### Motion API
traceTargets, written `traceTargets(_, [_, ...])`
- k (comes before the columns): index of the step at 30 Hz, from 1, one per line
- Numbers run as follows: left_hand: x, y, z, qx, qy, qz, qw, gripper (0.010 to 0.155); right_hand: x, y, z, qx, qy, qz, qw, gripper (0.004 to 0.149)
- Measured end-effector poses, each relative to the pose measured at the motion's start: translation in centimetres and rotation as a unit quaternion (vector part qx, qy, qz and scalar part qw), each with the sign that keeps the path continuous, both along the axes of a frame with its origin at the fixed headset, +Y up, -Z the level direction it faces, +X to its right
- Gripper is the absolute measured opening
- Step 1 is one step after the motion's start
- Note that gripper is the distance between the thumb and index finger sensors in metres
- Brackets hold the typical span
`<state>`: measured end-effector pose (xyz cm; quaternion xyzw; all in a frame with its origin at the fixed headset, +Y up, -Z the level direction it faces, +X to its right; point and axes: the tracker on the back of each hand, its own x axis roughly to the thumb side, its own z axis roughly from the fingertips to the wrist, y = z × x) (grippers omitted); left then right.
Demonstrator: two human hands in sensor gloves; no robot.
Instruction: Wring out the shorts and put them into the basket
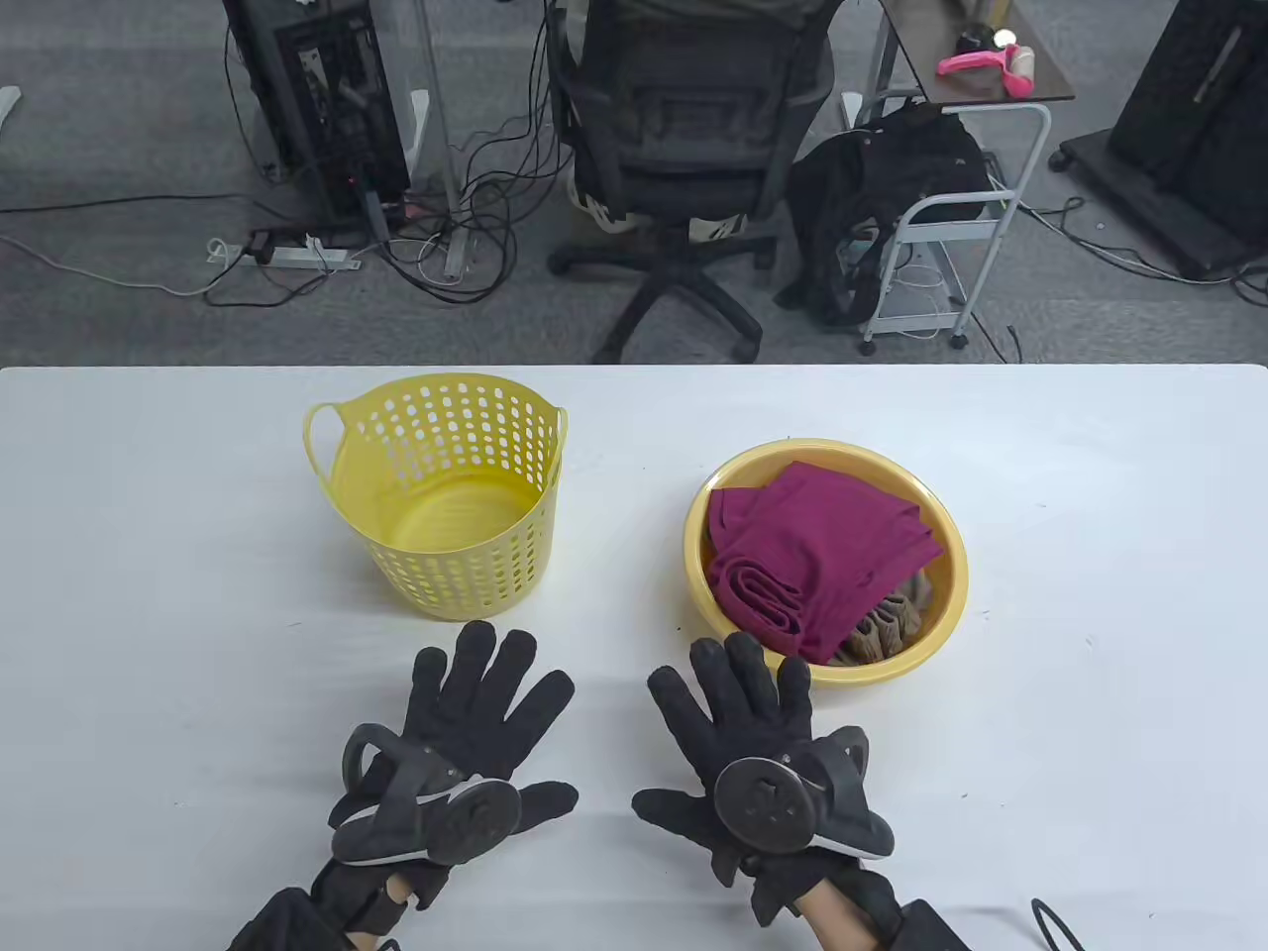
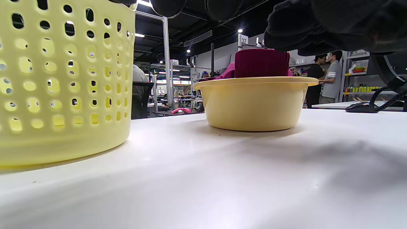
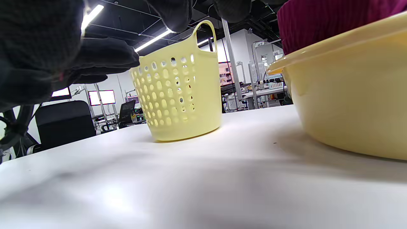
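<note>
Folded magenta shorts [image 1: 812,560] [image 2: 261,63] [image 3: 330,22] lie in a yellow basin [image 1: 946,594] [image 2: 254,103] [image 3: 353,105] right of centre, on top of a brownish cloth [image 1: 892,619]. A yellow perforated basket [image 1: 446,495] [image 2: 60,82] [image 3: 179,86] stands empty to the left. My left hand [image 1: 466,733] lies flat on the table in front of the basket, fingers spread and straight. My right hand [image 1: 743,743] lies flat just in front of the basin, its fingertips [image 1: 792,674] near the rim. Neither hand holds anything.
The white table [image 1: 1090,594] stretches wide on both sides. Beyond its far edge stand an office chair [image 1: 684,149], a small cart [image 1: 951,198] and cables on the floor. A black cable [image 1: 1055,926] lies at the front right corner.
</note>
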<state>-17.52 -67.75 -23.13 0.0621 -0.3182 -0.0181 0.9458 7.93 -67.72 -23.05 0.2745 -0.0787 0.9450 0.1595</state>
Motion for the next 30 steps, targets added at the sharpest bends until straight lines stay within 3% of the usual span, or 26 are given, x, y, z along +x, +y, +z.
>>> traceTargets(23, [0.4,-0.3,0.1,-0.009,-0.012,-0.007,1.000,0.090,1.6,1.2,-0.4,0.013,-0.043,0.006,0.999,0.096])
traceTargets(30, [0.7,-0.2,0.3,-0.002,-0.021,-0.012,1.000,0.090,2.8,2.0,-1.6,0.018,-0.072,0.024,0.997,0.096])
